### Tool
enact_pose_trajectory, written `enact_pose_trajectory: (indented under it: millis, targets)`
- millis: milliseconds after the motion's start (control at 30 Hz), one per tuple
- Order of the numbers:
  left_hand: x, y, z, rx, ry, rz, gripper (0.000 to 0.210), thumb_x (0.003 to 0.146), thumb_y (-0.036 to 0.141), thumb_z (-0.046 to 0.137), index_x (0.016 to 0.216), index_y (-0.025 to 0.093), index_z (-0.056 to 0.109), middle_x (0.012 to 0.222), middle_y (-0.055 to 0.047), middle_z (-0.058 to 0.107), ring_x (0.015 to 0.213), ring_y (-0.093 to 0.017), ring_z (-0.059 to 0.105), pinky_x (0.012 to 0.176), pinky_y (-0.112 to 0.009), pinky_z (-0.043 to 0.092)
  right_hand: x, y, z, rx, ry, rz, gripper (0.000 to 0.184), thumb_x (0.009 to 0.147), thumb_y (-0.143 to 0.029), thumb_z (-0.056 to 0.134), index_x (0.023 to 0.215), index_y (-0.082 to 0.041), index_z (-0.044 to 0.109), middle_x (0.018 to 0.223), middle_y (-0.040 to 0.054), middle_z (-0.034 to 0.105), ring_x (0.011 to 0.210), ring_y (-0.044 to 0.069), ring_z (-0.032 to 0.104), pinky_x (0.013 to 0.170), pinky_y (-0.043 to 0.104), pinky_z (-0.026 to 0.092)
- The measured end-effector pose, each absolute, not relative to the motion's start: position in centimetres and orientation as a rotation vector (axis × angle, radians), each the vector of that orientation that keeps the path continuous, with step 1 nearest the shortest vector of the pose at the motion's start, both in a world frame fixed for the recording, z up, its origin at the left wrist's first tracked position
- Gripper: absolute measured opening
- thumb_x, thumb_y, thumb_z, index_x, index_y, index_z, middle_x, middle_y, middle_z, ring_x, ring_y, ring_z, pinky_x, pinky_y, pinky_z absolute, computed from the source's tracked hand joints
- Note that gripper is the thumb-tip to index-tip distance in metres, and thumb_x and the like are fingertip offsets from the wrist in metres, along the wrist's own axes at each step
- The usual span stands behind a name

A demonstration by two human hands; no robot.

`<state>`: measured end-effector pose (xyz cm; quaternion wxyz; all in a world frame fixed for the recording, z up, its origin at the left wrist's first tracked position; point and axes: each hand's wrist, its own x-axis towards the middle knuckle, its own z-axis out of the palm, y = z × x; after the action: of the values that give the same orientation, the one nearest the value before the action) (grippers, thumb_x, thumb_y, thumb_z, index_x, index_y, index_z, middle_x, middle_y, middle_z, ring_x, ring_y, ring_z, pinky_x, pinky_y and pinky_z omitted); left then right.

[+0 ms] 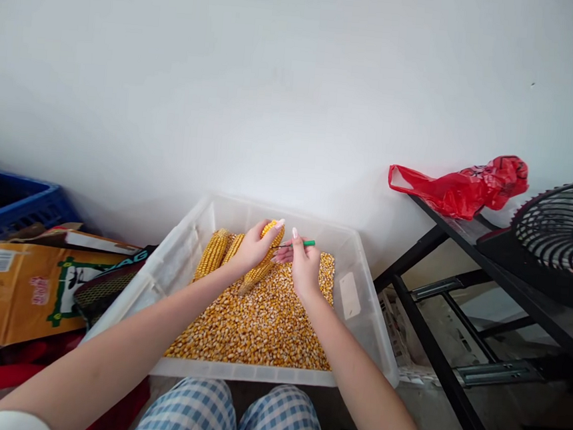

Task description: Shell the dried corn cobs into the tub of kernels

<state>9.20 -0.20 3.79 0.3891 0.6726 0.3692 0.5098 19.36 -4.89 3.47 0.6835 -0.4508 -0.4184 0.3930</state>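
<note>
The person's left hand (255, 247) is closed around a long yellow ear of dried corn (257, 274), its thumb laid along the upper part, while the ear slants above the kernels, with its rounded end up near the thumb and its paler, narrowing end pointing down toward the person. The right hand (306, 263) pinches a slim tool with a green handle and a thin metal shaft (309, 243) between thumb and fingers; the handle's end sticks out to the right of the hand and the shaft points left at the ear. The tip reaches the ear's side, though whether it is wedged between the rows or only touching cannot be told. Both hands are over a large rectangular tub of translucent white plastic (247, 372), set just beyond knees in blue-and-white checked trousers (281, 422). A broad layer of loose yellow-and-white corn kernels (256, 336) covers the tub's floor, and at its far left lie more whole yellow ears (211, 254), side by side, one partly hidden by the left hand. To the right, a black metal-framed stand (415, 320) bears a crumpled red plastic bag (484, 185) and a round black fan (556, 232). To the left are an orange-brown printed cardboard box (23, 299) and, behind it, a blue plastic crate (21, 208).
</note>
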Motion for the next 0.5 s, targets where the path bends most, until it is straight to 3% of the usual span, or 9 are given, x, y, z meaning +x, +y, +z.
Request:
enact_pose_trajectory:
  millis: [500]
  targets:
    - [8.56,-0.48,4.09,2.057,1.052,1.166,0.036,0.082,0.05,0.039,0.09,0.017,0.052,0.072,0.001,0.056,0.067,-0.015,0.053,0.064,-0.026,0.039,19.99,-4.93,4.31,-1.066,-0.918,0.972,0.036,0.074,-0.05,0.053,0.061,-0.017,0.051,0.04,-0.0017,0.054,0.034,0.012,0.05,0.035,0.023,0.039]
